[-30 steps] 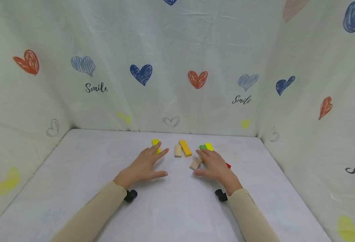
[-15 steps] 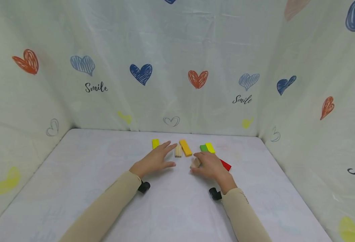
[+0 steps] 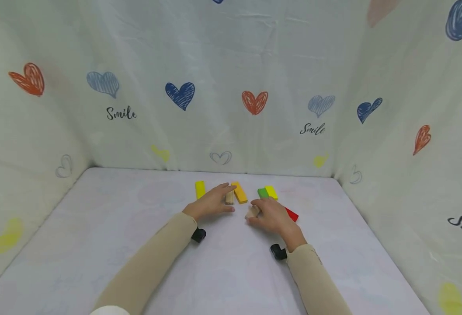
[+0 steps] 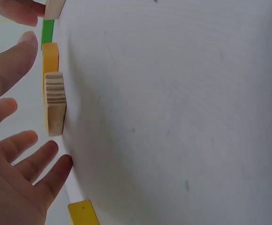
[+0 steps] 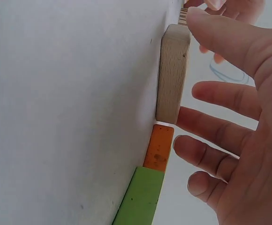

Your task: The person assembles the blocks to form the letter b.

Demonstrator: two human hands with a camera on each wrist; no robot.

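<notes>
My left hand (image 3: 211, 204) reaches over a striped wooden block (image 3: 229, 199), its fingers spread beyond it and its thumb on the near side. In the left wrist view, thumb and fingers stand apart around that striped block (image 4: 56, 105). My right hand (image 3: 272, 216) arches around a plain wooden block (image 3: 252, 212), with thumb and fingers at its two ends. The right wrist view shows the thumb tip right at one end of the plain block (image 5: 172, 75), the index finger apart from it and the middle finger close by its other end.
A yellow block (image 3: 200, 189) lies beyond my left hand, and an orange-yellow block (image 3: 239, 193) lies between the hands. Green (image 3: 262, 193), yellow (image 3: 271, 192) and red (image 3: 291, 214) blocks lie around my right hand. An orange block (image 5: 158, 147) shows below its fingers. A heart-printed curtain (image 3: 223, 127) borders the white table.
My left hand has moved right and inward, from near the yellow block to over the striped block. My right hand has shifted slightly left and come closer around the plain wooden block.
</notes>
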